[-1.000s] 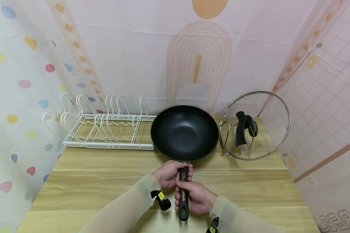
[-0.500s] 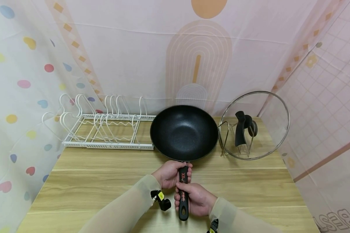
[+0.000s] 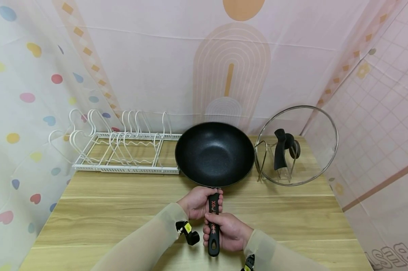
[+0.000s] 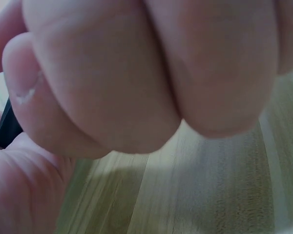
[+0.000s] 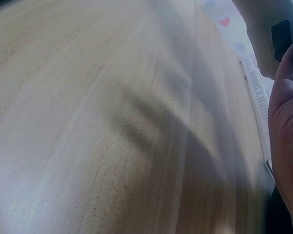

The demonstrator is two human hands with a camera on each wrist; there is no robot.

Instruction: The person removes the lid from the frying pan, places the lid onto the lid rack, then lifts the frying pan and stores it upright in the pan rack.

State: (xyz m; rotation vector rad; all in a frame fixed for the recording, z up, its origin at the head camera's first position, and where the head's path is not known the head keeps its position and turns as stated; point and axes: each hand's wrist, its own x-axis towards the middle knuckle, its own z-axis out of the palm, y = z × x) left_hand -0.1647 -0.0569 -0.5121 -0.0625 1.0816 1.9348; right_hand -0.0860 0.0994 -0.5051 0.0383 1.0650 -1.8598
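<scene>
A black wok (image 3: 214, 154) faces the head camera with its inside showing, its handle (image 3: 213, 241) pointing toward the person. My left hand (image 3: 197, 202) grips the handle close to the pan, thumb on top. Lower down the same handle, my right hand (image 3: 229, 230) holds it, with fingertips curled round its left side. In the left wrist view, the curled left fingers (image 4: 107, 78) fill the upper part, with part of the right hand (image 4: 24, 190) at lower left. The right wrist view shows only an edge of the right hand (image 5: 288, 126).
A white wire dish rack (image 3: 129, 170) stands left of the wok, close to its rim. At right, a glass lid (image 3: 314, 160) with a black knob leans upright in a small wire stand (image 3: 263, 162). All are over a wooden table (image 3: 122, 210) backed by patterned curtains.
</scene>
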